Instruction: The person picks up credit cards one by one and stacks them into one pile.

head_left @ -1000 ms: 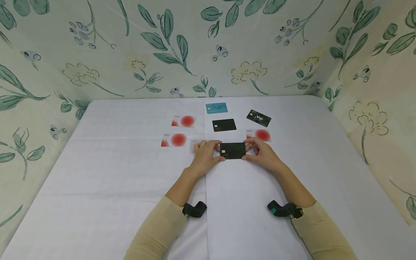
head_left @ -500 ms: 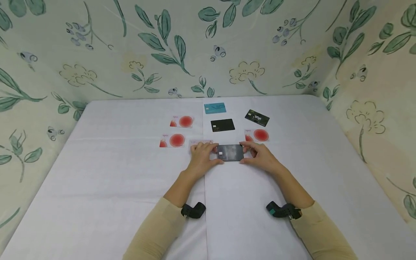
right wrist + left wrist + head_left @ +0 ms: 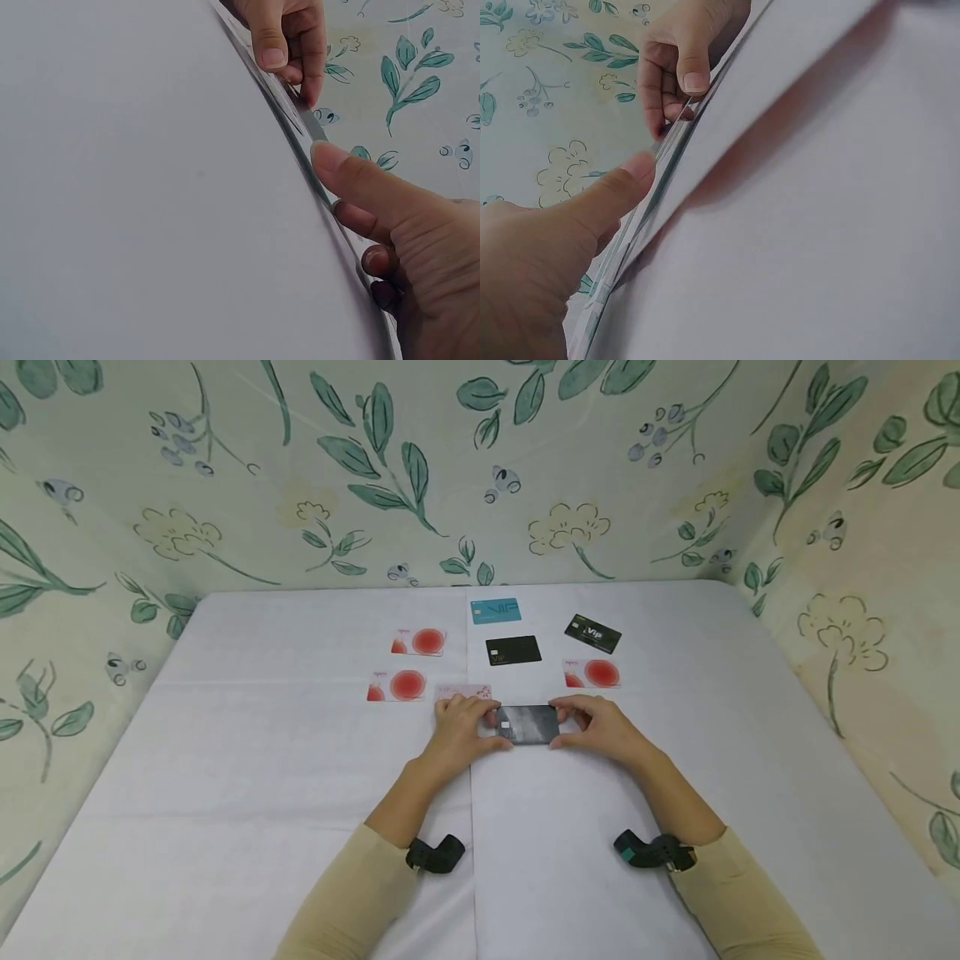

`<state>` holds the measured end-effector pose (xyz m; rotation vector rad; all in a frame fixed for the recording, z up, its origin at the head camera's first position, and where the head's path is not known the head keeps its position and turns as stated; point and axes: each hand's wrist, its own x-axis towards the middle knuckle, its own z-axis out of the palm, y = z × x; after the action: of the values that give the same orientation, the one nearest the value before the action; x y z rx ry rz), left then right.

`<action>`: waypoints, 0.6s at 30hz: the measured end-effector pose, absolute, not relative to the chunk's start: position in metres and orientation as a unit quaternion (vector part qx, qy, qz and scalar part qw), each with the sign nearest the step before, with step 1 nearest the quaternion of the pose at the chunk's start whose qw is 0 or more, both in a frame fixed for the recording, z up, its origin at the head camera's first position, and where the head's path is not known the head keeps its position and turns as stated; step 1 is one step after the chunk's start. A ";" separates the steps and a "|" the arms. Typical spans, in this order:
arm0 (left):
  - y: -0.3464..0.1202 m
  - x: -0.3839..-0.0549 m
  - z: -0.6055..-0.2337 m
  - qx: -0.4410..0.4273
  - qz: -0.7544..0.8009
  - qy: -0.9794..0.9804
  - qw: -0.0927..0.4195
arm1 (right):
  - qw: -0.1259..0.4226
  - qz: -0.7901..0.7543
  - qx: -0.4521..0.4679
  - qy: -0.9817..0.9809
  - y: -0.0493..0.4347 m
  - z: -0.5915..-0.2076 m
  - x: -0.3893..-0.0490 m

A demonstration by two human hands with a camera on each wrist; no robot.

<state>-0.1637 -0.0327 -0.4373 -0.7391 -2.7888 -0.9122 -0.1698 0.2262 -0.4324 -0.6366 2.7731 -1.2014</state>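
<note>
Both hands grip a dark grey bank-style card with a small chip and light streaks of reflection on its face. My left hand pinches its left end between thumb and fingers, and my right hand pinches the right end the same way. Seen nearly edge-on in the left wrist view, the card is a thin dark strip between the two thumbs. Just behind the left hand lies a pale pink card, its lower part covered by the fingers. Beyond the right hand is a white card with a red disc.
Behind the hands lie a black VIP card, a blue VIP card and a slanted black Vip card. To the left are two red-and-white cards, an upper card and a lower card. A white cloth covers the table.
Both hands have drawn the card slightly toward the person. Its face has turned from black to a grey sheen, and more of the pale pink card shows.
</note>
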 end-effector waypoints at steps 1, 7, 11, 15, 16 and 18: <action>-0.034 -0.164 -0.437 -0.248 -0.296 -0.921 0.060 | 0.027 -0.387 -0.212 0.897 0.226 -0.432 -0.170; -0.041 -0.163 -0.435 -0.270 -0.278 -0.920 0.066 | 0.040 -0.388 -0.244 0.888 0.225 -0.430 -0.169; -0.046 -0.162 -0.432 -0.289 -0.264 -0.917 0.077 | 0.045 -0.395 -0.256 0.881 0.224 -0.430 -0.167; -0.050 -0.159 -0.428 -0.294 -0.254 -0.918 0.077 | 0.052 -0.402 -0.260 0.876 0.221 -0.429 -0.165; -0.051 -0.158 -0.427 -0.293 -0.252 -0.919 0.074 | 0.055 -0.403 -0.261 0.876 0.221 -0.429 -0.164; -0.053 -0.156 -0.425 -0.292 -0.249 -0.921 0.067 | 0.065 -0.401 -0.261 0.876 0.219 -0.427 -0.163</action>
<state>-0.1560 -0.0529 -0.4252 -0.8797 -2.7762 -0.7494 -0.1630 0.2190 -0.4274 -0.7879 2.6422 -1.2105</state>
